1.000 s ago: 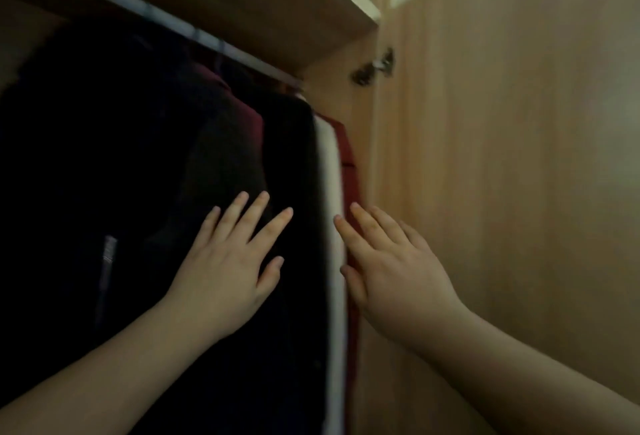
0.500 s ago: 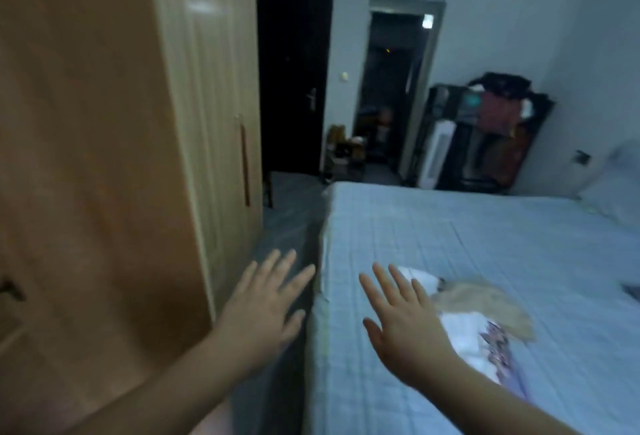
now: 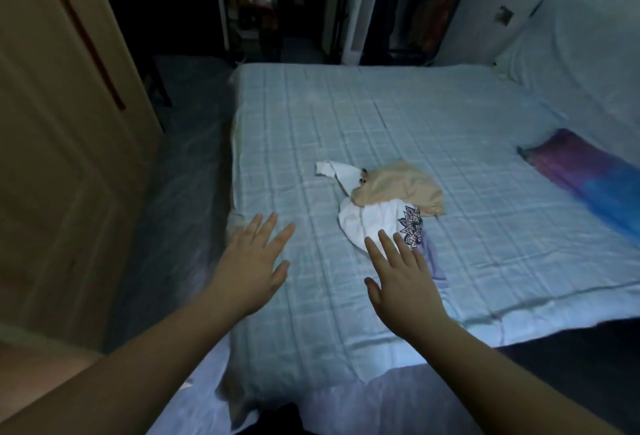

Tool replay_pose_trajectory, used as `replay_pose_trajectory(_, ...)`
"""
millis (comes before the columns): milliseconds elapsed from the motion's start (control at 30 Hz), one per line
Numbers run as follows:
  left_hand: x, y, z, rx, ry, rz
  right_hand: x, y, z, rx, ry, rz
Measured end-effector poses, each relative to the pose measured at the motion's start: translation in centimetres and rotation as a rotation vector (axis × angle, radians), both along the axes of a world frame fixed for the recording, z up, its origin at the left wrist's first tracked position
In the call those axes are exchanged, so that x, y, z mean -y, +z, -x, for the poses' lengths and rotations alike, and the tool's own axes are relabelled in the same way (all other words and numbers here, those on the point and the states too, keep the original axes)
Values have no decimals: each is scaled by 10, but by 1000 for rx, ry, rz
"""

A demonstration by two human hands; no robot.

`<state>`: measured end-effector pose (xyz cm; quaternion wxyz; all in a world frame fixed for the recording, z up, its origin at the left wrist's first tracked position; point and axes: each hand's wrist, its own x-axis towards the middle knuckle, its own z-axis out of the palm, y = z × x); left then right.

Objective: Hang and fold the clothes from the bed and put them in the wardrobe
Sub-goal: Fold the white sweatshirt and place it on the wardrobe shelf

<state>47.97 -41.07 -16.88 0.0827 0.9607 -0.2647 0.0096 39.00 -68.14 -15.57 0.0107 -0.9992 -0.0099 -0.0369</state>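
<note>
Reaching out over the bed point(image 3: 450, 116), a person holds both hands forward with fingers straight, spread and grasping nothing: the left hand point(image 3: 251, 266) hovers near the bed's left edge, the right hand point(image 3: 403, 279) just short of a small crumpled heap, likely about to pick it up. That heap lies mid-bed, a white printed garment point(image 3: 374, 223) with a beige one point(image 3: 398, 187) partly on top, though dim light blurs their shapes. To the left stands the wooden wardrobe point(image 3: 52, 123).
</note>
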Motion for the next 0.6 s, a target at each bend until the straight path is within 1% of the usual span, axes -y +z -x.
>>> replay_pose_trajectory(100, 19, -20, -36, -67, -10, 11, 24, -11, -32, -31, -44, -5)
replay_pose_trajectory(200, 40, -35, -67, -97, -25, -15, 39, -20, -67, -55, -89, -31)
replay_pose_trajectory(367, 89, -43, -113, -153, -36, -31, 75, -32, -97, -72, -153, -105)
replay_pose_trajectory(500, 148, -52, -141, -141, -77, -50, 141, -51, -110, -82, -217, -111)
replay_pose_trajectory(600, 196, -69, -157, -158, -79, -46, 199, -77, -124, -140, -236, -117)
